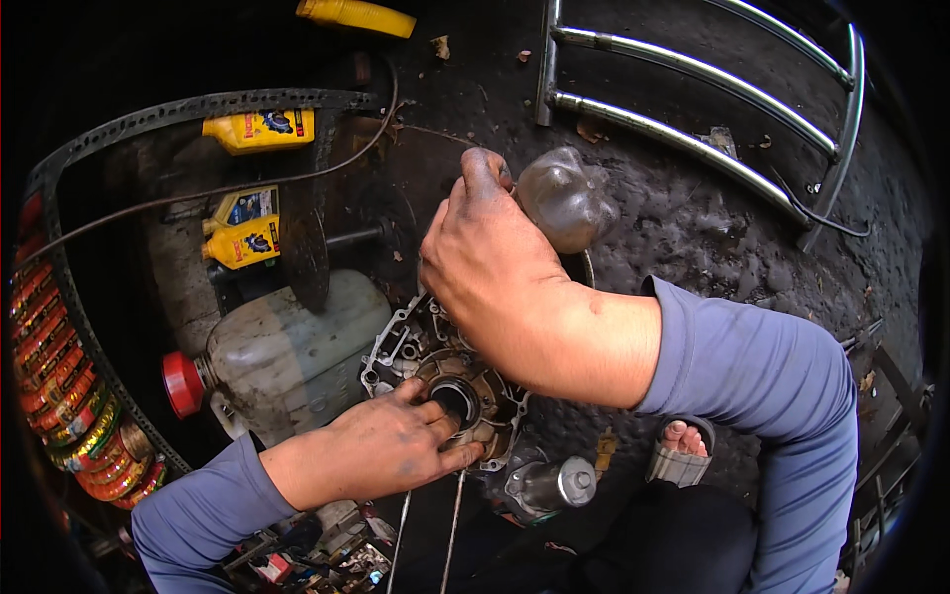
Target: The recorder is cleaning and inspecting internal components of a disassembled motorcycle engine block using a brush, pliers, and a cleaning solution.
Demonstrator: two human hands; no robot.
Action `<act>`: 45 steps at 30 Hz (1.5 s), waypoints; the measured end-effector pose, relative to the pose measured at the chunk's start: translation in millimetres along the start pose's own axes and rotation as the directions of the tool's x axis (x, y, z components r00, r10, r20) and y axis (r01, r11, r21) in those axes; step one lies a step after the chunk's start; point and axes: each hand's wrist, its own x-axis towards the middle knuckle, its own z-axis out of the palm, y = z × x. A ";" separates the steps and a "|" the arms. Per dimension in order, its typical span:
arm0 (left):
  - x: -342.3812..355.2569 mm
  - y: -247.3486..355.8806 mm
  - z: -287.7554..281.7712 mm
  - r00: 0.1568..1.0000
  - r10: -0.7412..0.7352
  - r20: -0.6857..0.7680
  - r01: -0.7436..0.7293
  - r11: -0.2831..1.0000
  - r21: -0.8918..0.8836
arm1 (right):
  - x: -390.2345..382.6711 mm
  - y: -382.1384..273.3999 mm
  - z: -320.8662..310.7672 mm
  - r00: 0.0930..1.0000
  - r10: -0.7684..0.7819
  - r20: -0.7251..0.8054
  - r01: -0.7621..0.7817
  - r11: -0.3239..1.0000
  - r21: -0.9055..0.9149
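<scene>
An engine casing [408,337], metal with an uneven bolted rim, lies below my right wrist. Across its lower left rests my left hand [381,450], fingers spread, the tips at the edge of its round central bore [455,399]. Farther up, my right hand [485,233] is closed, its fingers curled. A clear, dirty plastic bottle [569,198], base toward the right, lies right against that hand. Whether the bottle is what the fingers hold is hidden. My right forearm covers the casing's upper right part.
A large cloudy jug [297,346] with a red cap stands left of the casing, near yellow oil bottles [242,241]. A cylindrical metal motor [554,485] sits below right. Packaged coils [74,396] hang far left; a tubular metal frame [693,74] lies at upper right.
</scene>
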 end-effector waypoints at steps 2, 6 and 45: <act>1.3 -0.2 -2.7 0.999 0.001 0.051 -0.002 1.000 0.012 | -3.0 1.5 1.9 1.000 0.016 0.014 -0.016 1.000 0.010; -1.5 1.1 -3.8 0.997 -0.021 0.071 0.022 1.000 -0.001 | -13.0 6.4 12.4 0.996 0.072 -0.049 -0.069 0.996 0.057; 27.4 -33.7 -63.9 0.977 0.021 0.210 0.026 0.976 -0.217 | -29.8 4.7 63.3 0.998 0.015 -0.066 0.002 0.967 0.254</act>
